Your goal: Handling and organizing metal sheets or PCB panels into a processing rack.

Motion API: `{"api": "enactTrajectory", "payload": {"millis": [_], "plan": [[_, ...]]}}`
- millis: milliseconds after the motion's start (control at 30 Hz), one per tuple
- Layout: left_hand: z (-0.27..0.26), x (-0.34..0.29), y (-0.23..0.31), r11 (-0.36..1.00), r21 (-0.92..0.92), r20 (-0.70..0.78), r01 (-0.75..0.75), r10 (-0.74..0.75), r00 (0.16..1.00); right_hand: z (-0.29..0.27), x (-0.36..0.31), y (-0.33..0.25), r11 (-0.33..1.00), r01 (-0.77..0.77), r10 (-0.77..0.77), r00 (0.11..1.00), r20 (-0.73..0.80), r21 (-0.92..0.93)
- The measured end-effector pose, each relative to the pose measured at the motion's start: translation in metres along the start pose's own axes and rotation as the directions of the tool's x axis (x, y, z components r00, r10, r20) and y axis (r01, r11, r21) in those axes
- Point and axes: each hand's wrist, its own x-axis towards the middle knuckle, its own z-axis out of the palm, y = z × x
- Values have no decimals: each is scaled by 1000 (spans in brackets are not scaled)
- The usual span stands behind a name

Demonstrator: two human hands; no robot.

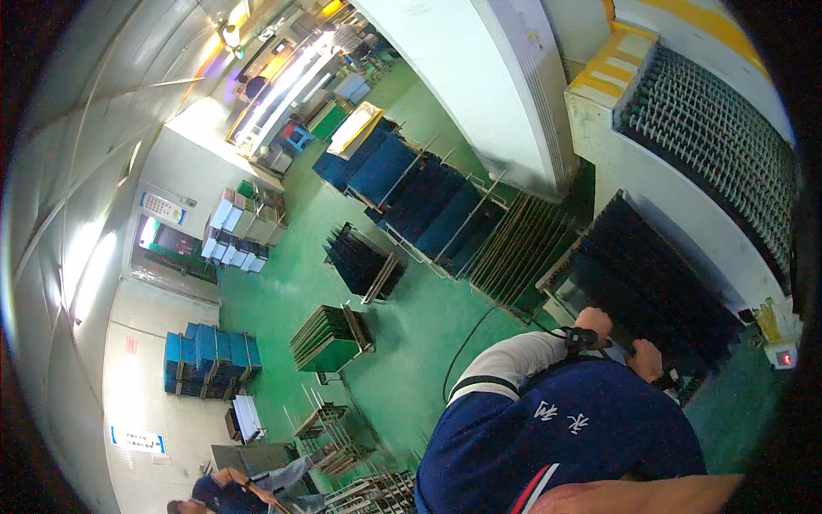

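My left hand is curled closed at the near edge of a rack of dark upright panels. A black band with a cable circles that wrist, below a white sleeve. Close by on the right, my right hand is also closed, its fingers bent toward the same panels; a dark band sits on that wrist. What either hand grips is hidden by the fingers and too dark to name. A small grey surface shows between the hands.
Right of the rack stands a pale machine with rows of rollers. More racks, of blue-black panels and thin boards, stand ahead. A white pillar rises beyond. Another person works among metal frames at the lower left.
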Motion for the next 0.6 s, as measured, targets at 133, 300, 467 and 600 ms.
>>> {"api": "enactTrajectory", "payload": {"millis": [133,300,467,600], "plan": [[-13,-3,4,999,37,-71,-32,34,997,-8,1,-4,998,-49,49,998,-24,32],[-31,-8,6,997,24,-40,-67,68,997,-12,2,-5,996,-88,88,996,-33,26],[-20,0,0,994,38,-41,-107,109,993,-9,5,-5,990,-141,141,990,11,22],[-21,2,0,997,3,2,-76,76,997,-8,6,-7,989,-144,144,989,-16,15]]}}
